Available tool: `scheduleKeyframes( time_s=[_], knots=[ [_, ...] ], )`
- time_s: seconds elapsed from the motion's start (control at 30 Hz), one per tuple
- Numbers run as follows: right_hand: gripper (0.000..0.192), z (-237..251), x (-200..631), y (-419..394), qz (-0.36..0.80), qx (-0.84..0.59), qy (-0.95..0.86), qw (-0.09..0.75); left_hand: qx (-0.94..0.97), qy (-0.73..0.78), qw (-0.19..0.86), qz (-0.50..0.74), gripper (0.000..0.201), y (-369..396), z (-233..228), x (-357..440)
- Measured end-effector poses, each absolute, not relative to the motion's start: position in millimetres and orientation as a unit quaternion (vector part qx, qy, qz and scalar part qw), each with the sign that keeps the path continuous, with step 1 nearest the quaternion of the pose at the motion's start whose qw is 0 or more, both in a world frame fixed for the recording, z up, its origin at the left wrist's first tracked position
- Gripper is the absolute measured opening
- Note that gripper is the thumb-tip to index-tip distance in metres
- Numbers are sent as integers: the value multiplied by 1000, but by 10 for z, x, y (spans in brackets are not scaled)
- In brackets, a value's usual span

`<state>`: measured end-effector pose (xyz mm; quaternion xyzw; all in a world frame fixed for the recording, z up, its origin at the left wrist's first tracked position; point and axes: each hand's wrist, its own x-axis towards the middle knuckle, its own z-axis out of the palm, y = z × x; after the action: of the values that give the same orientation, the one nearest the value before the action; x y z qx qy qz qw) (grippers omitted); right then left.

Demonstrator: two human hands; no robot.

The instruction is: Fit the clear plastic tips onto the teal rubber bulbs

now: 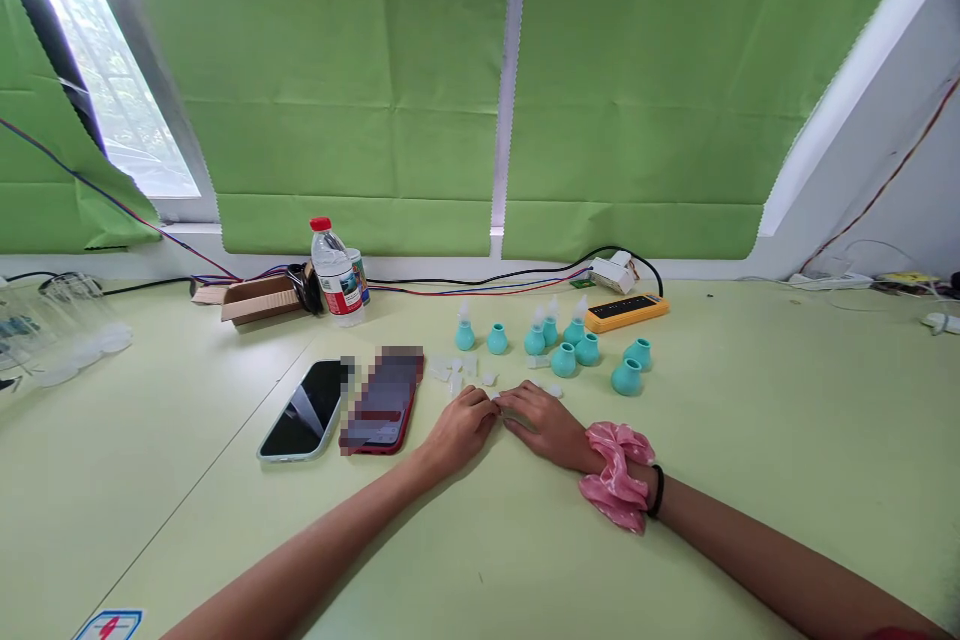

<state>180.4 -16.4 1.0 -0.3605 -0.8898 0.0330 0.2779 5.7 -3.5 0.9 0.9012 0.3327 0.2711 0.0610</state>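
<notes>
My left hand [463, 425] and my right hand [546, 423] meet low over the table, fingertips nearly touching. Both are closed around a small whitish translucent piece [495, 398], mostly hidden by the fingers. Just beyond them lie several loose translucent pieces [456, 382]. Farther back stand small round teal bulbs with narrow necks. One open-topped bulb [497, 339] is among several without tips, while another bulb [465, 336] carries a clear pointed tip. Two open bulbs, the nearer one [626, 378] included, stand apart on the right.
A pale phone [306, 410] and a red-cased phone [384, 405] lie left of my hands. Behind them are a red-capped bottle [337, 275] and a cardboard box [261, 300]. A yellow power strip [627, 312] lies behind the bulbs, with cables along the wall. Clear plastic [52, 330] sits far left.
</notes>
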Motion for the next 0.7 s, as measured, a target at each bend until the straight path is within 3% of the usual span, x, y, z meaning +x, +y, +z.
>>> scheduleKeyframes(
  time_s=[0.3, 0.47, 0.7],
  knots=[
    [21, -72, 1779, -60, 79, -401, -833, 373, 896, 346, 11, 279, 23, -24, -21, 60],
    [31, -28, 1782, -100, 34, -426, -811, 399, 893, 354, 6, 278, 25, -29, -39, 45],
    [31, 19, 1889, 0, -133, -482, -815, 293, 893, 338, 38, 294, 26, -34, -13, 33]
  ],
)
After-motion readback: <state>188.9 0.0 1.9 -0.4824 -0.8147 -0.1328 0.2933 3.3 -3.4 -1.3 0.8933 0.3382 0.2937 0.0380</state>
